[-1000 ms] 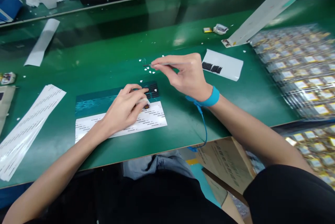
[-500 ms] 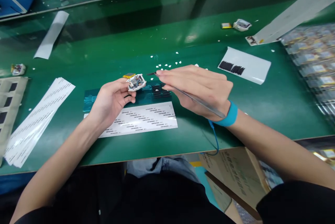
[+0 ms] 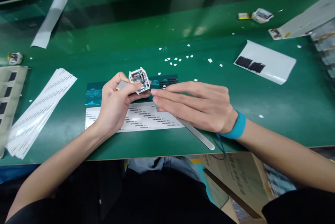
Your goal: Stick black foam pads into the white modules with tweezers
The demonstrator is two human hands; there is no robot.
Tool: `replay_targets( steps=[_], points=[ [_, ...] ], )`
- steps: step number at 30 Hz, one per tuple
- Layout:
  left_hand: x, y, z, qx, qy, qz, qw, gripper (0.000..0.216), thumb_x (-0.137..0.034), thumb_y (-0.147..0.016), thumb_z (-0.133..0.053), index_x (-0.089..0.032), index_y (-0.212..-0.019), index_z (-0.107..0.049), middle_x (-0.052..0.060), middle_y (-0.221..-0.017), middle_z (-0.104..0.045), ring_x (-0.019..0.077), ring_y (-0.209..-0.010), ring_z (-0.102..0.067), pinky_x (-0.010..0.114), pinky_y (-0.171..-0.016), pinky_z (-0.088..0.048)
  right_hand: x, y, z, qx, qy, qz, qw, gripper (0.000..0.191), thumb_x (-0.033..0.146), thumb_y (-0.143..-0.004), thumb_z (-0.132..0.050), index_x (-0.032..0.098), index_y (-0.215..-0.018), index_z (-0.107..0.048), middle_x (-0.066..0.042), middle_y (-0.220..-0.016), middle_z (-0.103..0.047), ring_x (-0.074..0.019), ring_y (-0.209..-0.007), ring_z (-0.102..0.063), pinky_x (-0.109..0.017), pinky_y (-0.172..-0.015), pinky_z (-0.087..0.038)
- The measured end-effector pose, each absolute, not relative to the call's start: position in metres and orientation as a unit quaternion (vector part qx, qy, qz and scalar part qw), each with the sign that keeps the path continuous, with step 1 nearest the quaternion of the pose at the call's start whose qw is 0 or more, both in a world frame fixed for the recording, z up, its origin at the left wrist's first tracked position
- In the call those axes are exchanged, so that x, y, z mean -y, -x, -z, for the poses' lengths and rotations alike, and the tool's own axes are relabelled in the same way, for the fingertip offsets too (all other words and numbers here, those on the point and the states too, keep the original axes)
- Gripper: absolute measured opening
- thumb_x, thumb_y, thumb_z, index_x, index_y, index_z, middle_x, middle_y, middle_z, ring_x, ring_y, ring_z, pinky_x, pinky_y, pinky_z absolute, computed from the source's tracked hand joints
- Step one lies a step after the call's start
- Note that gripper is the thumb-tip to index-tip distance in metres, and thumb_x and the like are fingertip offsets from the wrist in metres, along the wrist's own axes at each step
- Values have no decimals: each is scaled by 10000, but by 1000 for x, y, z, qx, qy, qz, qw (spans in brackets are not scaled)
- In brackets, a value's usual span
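Observation:
My left hand (image 3: 115, 100) grips a white smartwatch case (image 3: 140, 79), its open side with the circuit board facing up. A silver battery with a yellow edge (image 3: 121, 85) hangs out beside the case, next to my left fingers. My right hand (image 3: 196, 105) is closed on metal tweezers (image 3: 197, 134), whose tips meet the lower right edge of the case. Whether the tips hold anything is too small to tell. Under the hands lie a blue-green film (image 3: 94, 94) with black strips (image 3: 172, 81) on it and a printed white adhesive sheet (image 3: 91, 115).
Small white stickers (image 3: 176, 59) are scattered beyond the hands. To the right lies a white sheet with black strips (image 3: 280, 61); behind it sit another watch case (image 3: 262, 15) and battery (image 3: 243, 16). Printed strips (image 3: 39, 112) and a tray (image 3: 15, 103) are at left. A blue cord (image 3: 222, 147) trails from my right wristband.
My right hand has brought the tweezers down and left to the case, their rear end swinging toward the table's front edge. My left hand has turned the case. The view has shifted slightly.

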State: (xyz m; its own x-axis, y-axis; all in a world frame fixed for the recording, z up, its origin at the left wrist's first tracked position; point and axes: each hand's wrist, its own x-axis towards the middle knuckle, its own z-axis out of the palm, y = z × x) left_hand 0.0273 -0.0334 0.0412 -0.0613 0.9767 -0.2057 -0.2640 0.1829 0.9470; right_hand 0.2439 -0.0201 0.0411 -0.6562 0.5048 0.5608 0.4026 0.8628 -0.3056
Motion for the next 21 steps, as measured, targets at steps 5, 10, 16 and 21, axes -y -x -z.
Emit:
replay_targets(
  steps=[5, 10, 16, 21],
  points=[
    [37, -30, -40, -498, -363, -528, 584, 316, -126, -738, -795, -209, -671, -498, -7, -809, -737, 217, -908, -776, 346, -764, -662, 22, -242, -42, 864, 315, -215, 327, 85, 395, -1013, -752, 378, -1031, -834, 41, -1120, -837, -238, -1033, -819, -376, -859, -700],
    [38, -31, -41, -500, -361, -525, 586, 320, -118, -728, -788, -210, -639, -496, -4, -764, -721, 207, -843, -754, 311, -678, -621, 17, -250, -33, 897, 253, -130, 339, 105, 338, -1009, -762, 384, -1082, -822, 51, -1158, -834, -236, -1037, -808, -399, -848, -702],
    [39, -30, -40, -514, -376, -521, 568, 302, -105, -727, -791, -197, -630, -520, -23, -708, -632, 116, -668, -626, 251, -634, -573, 16, -256, -25, 917, 141, 72, 367, 208, 211, -997, -762, 298, -1184, -787, 18, -1230, -821, -217, -1012, -800, -361, -856, -687],
    [40, -31, -33, -517, -412, -519, 542, 280, -154, -730, -855, -191, -678, -583, -43, -681, -621, 103, -636, -640, 236, -637, -609, 20, -253, -28, 919, 168, 28, 355, 220, 185, -1025, -731, 200, -1245, -734, -28, -1224, -826, -232, -1059, -799, -349, -738, -672]
  ],
)
